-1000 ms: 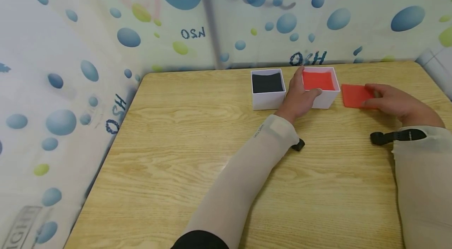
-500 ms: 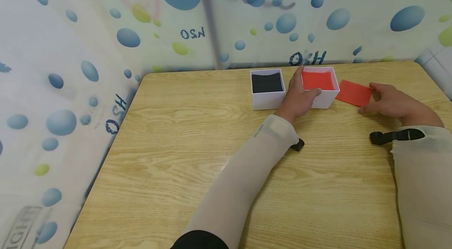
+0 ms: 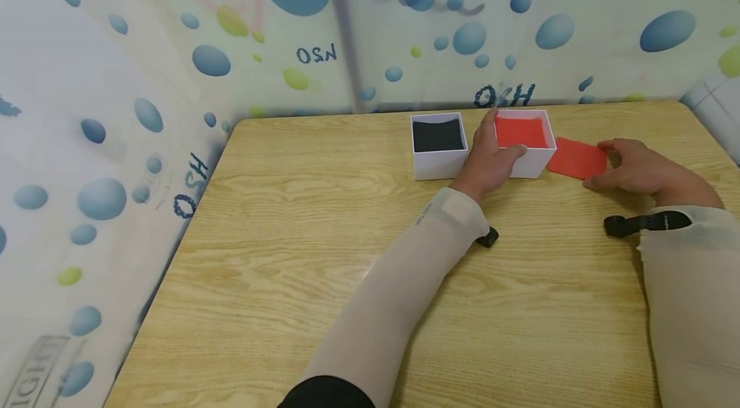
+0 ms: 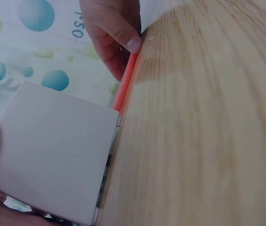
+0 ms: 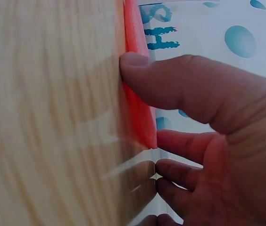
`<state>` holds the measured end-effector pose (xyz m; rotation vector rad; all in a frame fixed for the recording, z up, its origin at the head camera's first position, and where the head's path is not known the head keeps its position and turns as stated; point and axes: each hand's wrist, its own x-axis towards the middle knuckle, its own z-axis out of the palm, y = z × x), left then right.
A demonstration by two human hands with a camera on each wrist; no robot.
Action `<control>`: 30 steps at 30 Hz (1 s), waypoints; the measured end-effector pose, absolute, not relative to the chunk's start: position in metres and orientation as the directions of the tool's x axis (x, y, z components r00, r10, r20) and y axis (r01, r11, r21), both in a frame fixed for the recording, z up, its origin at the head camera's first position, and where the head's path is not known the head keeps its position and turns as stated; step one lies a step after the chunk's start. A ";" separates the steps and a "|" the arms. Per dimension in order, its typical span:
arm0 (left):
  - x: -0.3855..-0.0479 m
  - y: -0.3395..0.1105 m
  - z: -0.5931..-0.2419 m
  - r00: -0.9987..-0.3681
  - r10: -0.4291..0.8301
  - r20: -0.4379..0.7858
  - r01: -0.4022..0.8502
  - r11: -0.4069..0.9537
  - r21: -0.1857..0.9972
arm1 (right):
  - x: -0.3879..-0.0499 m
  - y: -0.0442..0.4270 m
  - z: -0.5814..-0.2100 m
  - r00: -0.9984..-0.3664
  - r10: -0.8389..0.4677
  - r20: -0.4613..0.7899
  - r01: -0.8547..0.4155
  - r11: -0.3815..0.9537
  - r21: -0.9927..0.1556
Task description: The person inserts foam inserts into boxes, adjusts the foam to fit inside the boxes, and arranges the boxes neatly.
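Note:
Two small white boxes stand near the table's back edge in the head view. One box (image 3: 439, 167) has a black filling. The other white box (image 3: 533, 164) has a red filling, and my left hand (image 3: 487, 160) grips it, thumb on the front face and fingers round its left side. A flat red rectangular piece (image 3: 578, 159), of a material I cannot tell, lies on the table against that box's right side. My right hand (image 3: 634, 167) holds it by its edges: in the right wrist view the thumb touches one edge, the index finger a corner (image 5: 142, 120).
A wooden table (image 3: 277, 254) fills the lower view. Behind it and on the left hangs a pale sheet (image 3: 289, 83) with blue and green spots. Black straps (image 3: 653, 223) sit at the wrists.
My right hand has shifted the red piece left, up to the box, and turned it slightly. It moved a little nearer the front in the last half second. My left hand has stayed still.

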<state>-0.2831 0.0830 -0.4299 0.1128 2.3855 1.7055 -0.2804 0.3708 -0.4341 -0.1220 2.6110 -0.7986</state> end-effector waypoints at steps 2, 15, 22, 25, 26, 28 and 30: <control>-0.283 0.083 -0.430 -0.976 0.181 -0.123 -0.058 0.327 0.943 | -0.280 0.371 -0.434 -0.917 -0.200 -0.345 0.025 0.835 -0.549; -0.283 0.082 -0.430 -0.975 0.177 -0.132 -0.066 0.334 0.940 | -0.277 0.364 -0.430 -0.936 -0.115 -0.332 0.083 0.845 -0.528; -0.283 0.082 -0.430 -0.975 0.186 -0.124 -0.056 0.333 0.941 | -0.275 0.364 -0.427 -0.947 -0.054 -0.318 0.131 0.835 -0.534; -0.283 0.082 -0.430 -0.975 0.185 -0.120 -0.052 0.333 0.941 | -0.274 0.364 -0.426 -0.954 -0.016 -0.300 0.160 0.819 -0.551; -0.283 0.082 -0.430 -0.976 0.184 -0.119 -0.052 0.332 0.942 | -0.273 0.364 -0.425 -0.957 -0.005 -0.289 0.166 0.808 -0.565; -0.282 0.082 -0.430 -0.976 0.182 -0.118 -0.053 0.331 0.942 | -0.273 0.363 -0.424 -0.966 0.018 -0.258 0.174 0.784 -0.595; -0.282 0.082 -0.430 -0.977 0.181 -0.117 -0.051 0.331 0.942 | -0.272 0.363 -0.423 -0.975 0.051 -0.215 0.178 0.758 -0.627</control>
